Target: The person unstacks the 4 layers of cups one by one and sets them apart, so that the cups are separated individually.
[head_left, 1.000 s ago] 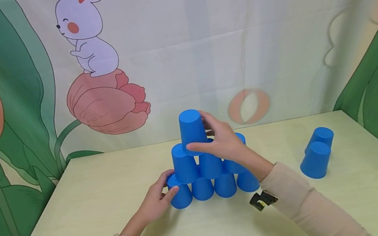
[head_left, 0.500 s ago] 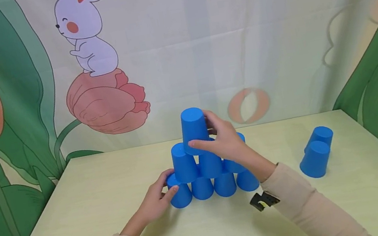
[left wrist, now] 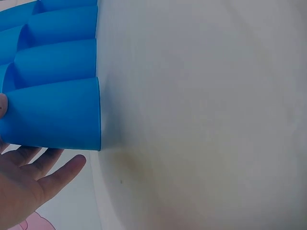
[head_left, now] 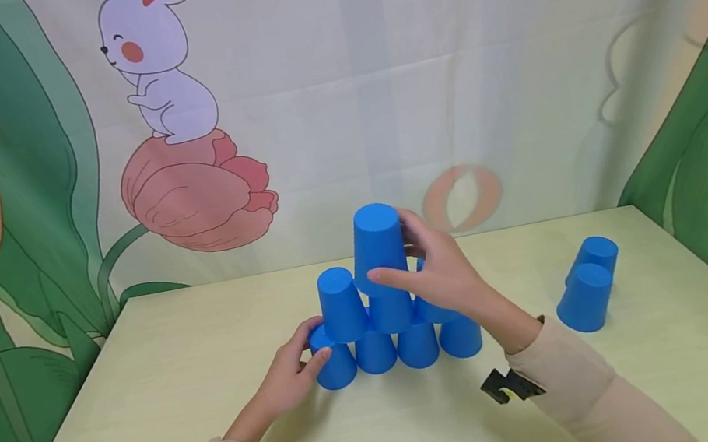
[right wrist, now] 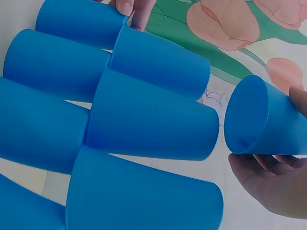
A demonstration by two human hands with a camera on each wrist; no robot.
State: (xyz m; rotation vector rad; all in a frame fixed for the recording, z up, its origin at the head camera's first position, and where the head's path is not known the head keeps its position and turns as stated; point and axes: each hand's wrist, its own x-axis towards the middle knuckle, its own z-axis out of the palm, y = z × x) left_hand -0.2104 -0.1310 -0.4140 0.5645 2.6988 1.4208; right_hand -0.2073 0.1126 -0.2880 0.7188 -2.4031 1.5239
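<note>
Blue plastic cups stand upside down in a stepped wall at mid-table. Its lower row ends at the left in a cup [head_left: 336, 368], which my left hand [head_left: 288, 381] steadies between thumb and fingers. Three cups form the row above, among them the left cup [head_left: 343, 306] and the middle cup [head_left: 392, 315]. Over that row my right hand [head_left: 442, 268] grips another upside-down cup [head_left: 377, 244], thumb on the near side, fingers behind. In the right wrist view the open mouth of the held cup [right wrist: 247, 117] faces the closed end of a second-row cup [right wrist: 153, 117], a narrow gap between them.
Two more blue cups stand upside down at the right, a nearer cup [head_left: 584, 300] partly covering a farther cup [head_left: 600, 253]. The pale table [head_left: 159, 366] ends at a printed curtain [head_left: 332, 98]. A dark band with a camera mount [head_left: 511, 384] hangs under the right sleeve.
My right hand has carried its cup to the right, from over the left side of the second row to over the middle cup. My left hand stays at the lower left cup.
</note>
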